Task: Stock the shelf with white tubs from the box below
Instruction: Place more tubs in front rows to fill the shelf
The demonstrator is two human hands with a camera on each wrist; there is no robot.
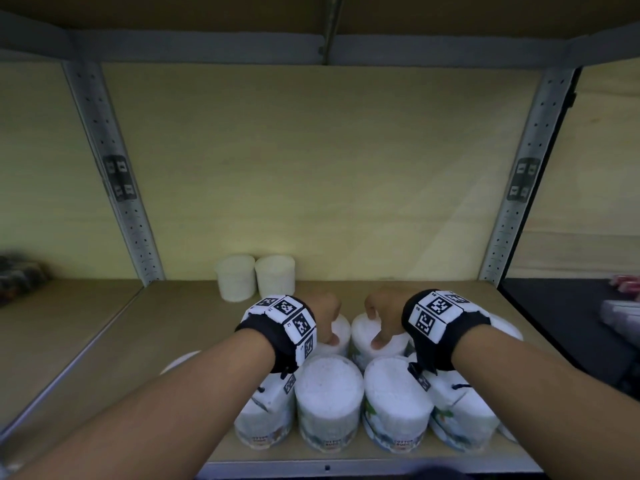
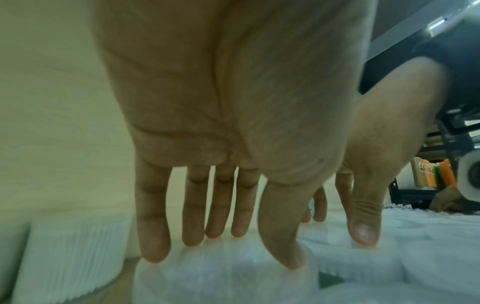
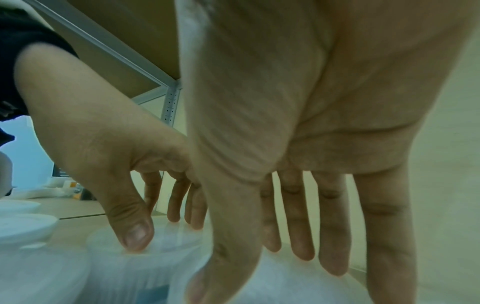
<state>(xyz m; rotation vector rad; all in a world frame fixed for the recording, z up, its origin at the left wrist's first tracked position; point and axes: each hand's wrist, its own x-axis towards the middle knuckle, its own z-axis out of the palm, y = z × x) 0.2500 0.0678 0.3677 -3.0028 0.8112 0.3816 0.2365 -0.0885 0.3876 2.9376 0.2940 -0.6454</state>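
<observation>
— Where are the hands?
— Side by side above the shelf point(image 1: 104, 344). The left hand point(image 1: 323, 311) reaches down over one white tub point(image 1: 341, 332), fingers straight, tips on its lid; the right hand point(image 1: 382, 317) does likewise on the neighbouring tub point(image 1: 363, 332).
— Other tubs?
— A front row point(image 1: 329, 403) sits under the wrists; two more tubs point(image 1: 256, 277) stand beyond the left hand, by the back wall.

On the shelf point(image 1: 104, 341), a cluster of tubs point(image 1: 329, 396) stood at the front edge, at 6 o'clock. Two more tubs point(image 1: 256, 277) stood side by side, touching, against the back wall at about 11 o'clock from the cluster. The left hand point(image 1: 325, 317) and right hand point(image 1: 381, 317) lay atop the cluster's rear tubs, near each other.
</observation>
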